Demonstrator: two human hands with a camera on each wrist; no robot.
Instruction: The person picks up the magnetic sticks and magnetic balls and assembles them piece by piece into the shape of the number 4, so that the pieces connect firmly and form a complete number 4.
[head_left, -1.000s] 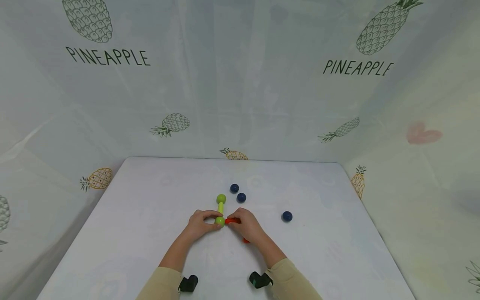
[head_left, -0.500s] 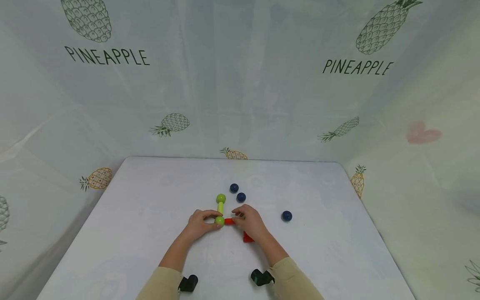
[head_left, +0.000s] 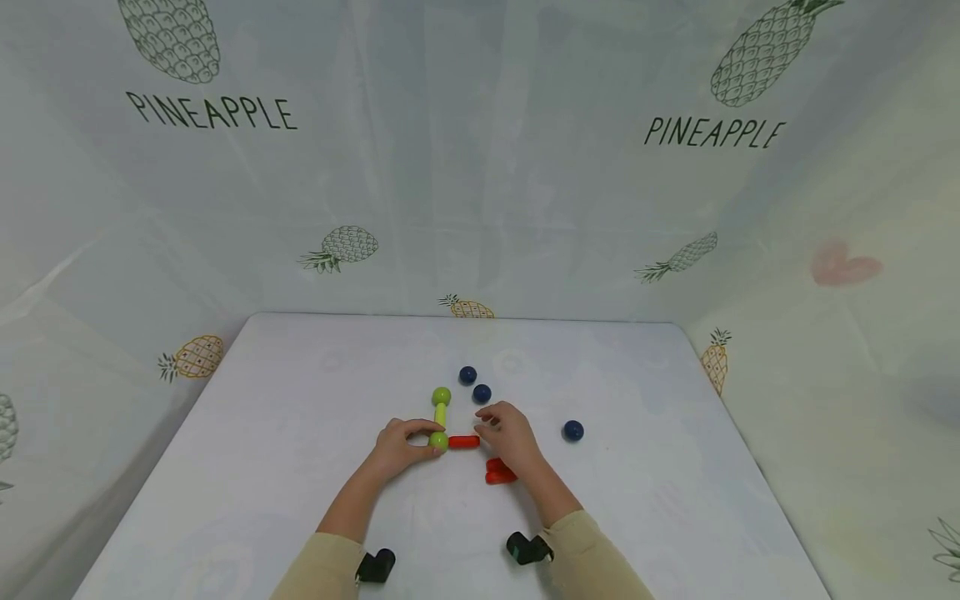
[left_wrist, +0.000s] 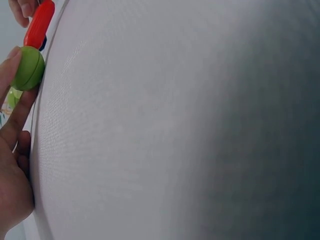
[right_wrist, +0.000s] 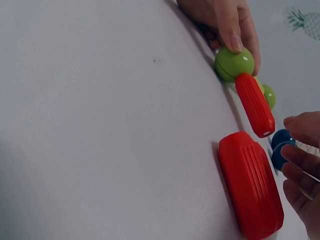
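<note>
Near green ball [head_left: 439, 441]: likely light, stiff, slick; take sides. Your left grip [head_left: 400, 443] pinches it; right grip [head_left: 512, 437] parted, empty.

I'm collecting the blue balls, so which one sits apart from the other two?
The blue ball right of the right hand; the other two blue balls sit close together, further left.
</note>
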